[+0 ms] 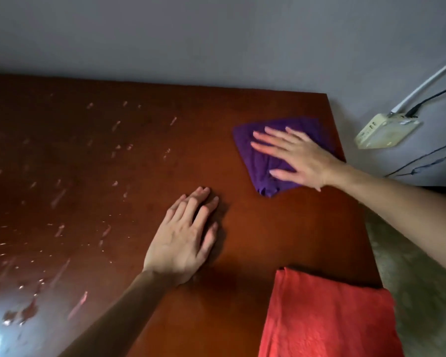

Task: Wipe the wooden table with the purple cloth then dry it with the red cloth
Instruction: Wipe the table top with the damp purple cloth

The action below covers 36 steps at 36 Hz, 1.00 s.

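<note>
The wooden table fills most of the head view, reddish brown, with water drops scattered over its left half. A folded purple cloth lies near the table's far right corner. My right hand presses flat on it with straight, spread fingers. My left hand rests flat on the bare wood in the middle, fingers straight, holding nothing. A folded red cloth lies at the near right edge, untouched.
A grey wall runs behind the table. To the right, a cream power strip with a white cord and black cables hangs against the wall. Speckled floor shows past the table's right edge.
</note>
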Tool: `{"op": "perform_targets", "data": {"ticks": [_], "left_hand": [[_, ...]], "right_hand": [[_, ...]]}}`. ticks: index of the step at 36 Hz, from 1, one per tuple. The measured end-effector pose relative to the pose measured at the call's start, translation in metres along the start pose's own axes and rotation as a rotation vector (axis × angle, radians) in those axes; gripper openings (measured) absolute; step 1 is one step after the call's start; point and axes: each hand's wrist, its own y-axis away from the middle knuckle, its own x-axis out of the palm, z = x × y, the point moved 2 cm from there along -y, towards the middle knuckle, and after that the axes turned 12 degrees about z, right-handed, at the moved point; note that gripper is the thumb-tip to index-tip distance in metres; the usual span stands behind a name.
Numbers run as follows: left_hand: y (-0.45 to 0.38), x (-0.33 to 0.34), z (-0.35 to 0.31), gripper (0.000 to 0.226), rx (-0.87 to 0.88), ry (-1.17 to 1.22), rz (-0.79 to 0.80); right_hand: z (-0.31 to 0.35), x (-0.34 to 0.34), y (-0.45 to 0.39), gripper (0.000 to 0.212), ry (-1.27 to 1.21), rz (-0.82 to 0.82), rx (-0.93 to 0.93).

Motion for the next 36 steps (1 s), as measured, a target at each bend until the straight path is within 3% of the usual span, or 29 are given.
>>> {"op": "perform_targets", "data": {"ticks": [6,14,17,20,26,30,33,36], "left_hand": [[0.000,0.002,0.002,0.051,0.006,-0.002,0.002],[0.001,0.006,0.002,0.053,0.024,-0.034,-0.007],[0.001,0.007,0.004,0.057,0.034,-0.024,-0.018],[0.004,0.002,0.004,0.059,0.048,0.103,-0.025],[0.025,-0.022,0.010,0.034,0.073,0.728,-0.154],[0.083,-0.051,0.033,0.015,0.097,0.577,-0.270],[0.137,-0.057,0.068,0.008,0.039,0.484,-0.217],[0.186,-0.044,0.108,0.020,-0.095,0.303,-0.132]], "right_hand": [[-0.029,-0.037,-0.087,0.072,-0.113,-0.061,0.196],[-0.009,-0.032,-0.104,0.065,-0.237,-0.122,0.454],[0.030,-0.024,-0.102,0.068,-0.286,-0.176,0.595],[0.075,-0.013,-0.094,0.070,-0.286,-0.175,0.601],[0.166,0.001,-0.059,0.086,-0.291,-0.211,0.630],[0.250,0.020,-0.031,0.079,-0.261,-0.237,0.592],[0.316,0.031,-0.007,0.076,-0.221,-0.235,0.558],[0.383,0.040,0.017,0.075,-0.224,-0.215,0.508]]}}
